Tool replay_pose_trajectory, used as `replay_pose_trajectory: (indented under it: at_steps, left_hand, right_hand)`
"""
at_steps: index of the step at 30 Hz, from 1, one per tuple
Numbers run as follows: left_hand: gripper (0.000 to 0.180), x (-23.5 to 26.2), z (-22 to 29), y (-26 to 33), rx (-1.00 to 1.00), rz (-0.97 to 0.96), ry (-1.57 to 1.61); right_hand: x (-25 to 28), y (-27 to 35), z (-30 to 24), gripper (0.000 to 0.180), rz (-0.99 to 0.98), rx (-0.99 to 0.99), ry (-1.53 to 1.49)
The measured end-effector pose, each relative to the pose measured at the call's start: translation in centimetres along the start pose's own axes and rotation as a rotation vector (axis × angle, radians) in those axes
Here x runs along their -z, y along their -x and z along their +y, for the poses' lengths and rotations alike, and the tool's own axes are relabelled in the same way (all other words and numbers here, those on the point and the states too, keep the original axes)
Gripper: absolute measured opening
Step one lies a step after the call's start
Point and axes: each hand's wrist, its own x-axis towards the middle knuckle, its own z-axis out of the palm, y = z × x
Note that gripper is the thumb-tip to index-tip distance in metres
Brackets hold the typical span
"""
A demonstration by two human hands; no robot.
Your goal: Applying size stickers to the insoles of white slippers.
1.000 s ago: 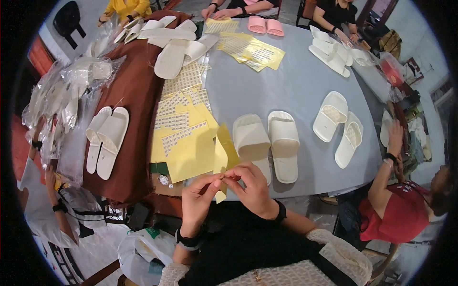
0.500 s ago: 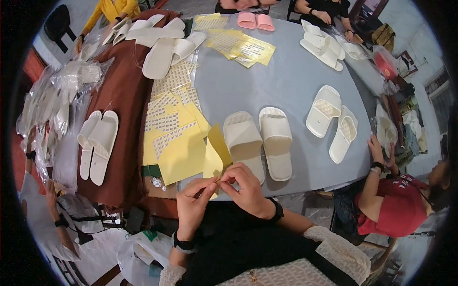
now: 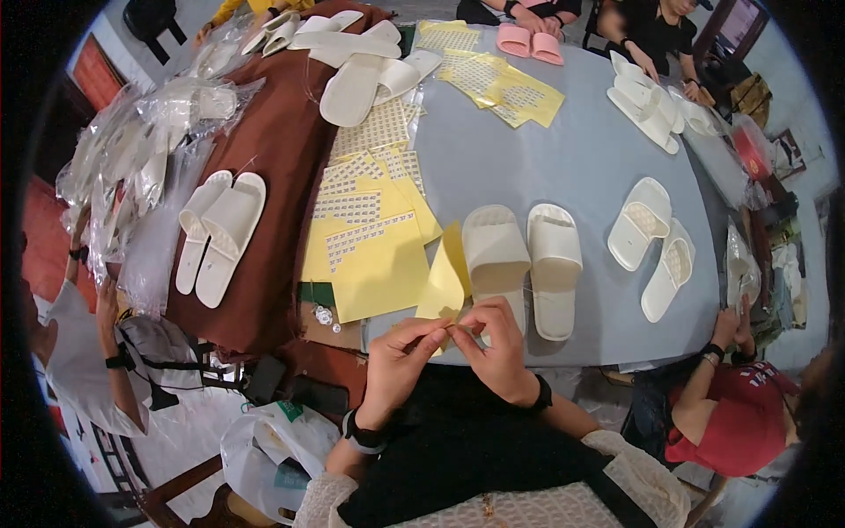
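Observation:
My left hand (image 3: 396,365) and my right hand (image 3: 500,350) meet at the table's near edge, thumbs and fingertips pinched together. Between them is the near end of a curled yellow sticker sheet (image 3: 447,275), which bends upward beyond my fingers; any small piece at the fingertips is too small to make out. Just past my right hand lies a pair of white slippers, the left one (image 3: 495,242) and the right one (image 3: 554,264), side by side with toes away from me. More yellow sticker sheets (image 3: 383,286), printed with small labels, overlap to the left.
White slippers (image 3: 231,233) lie on the brown cloth (image 3: 286,150); another pair (image 3: 641,224) is on the grey table (image 3: 493,163). Pink slippers (image 3: 530,42) sit at the far edge. Bagged slippers (image 3: 132,167) pile up at left. Co-workers sit around, one in red (image 3: 735,418).
The whole view has shifted, so the table and things appear farther right. My hands keep the same pinch. At right, the co-worker's hands have moved closer to a bagged slipper.

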Motion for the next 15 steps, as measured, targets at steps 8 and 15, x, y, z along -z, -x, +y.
replay_pose_trajectory:
  at_steps: [8,15]
  left_hand:
    - [0.014,0.3,-0.3,0.1,0.014,0.090,0.011]
    - [0.012,3.7,-0.2,-0.5,-0.250,0.536,0.149]
  right_hand:
    - [0.3,0.3,0.3,0.020,-0.105,0.076,0.048]
    - [3.2,2.0,1.9,0.014,-0.191,-0.296,-0.006]
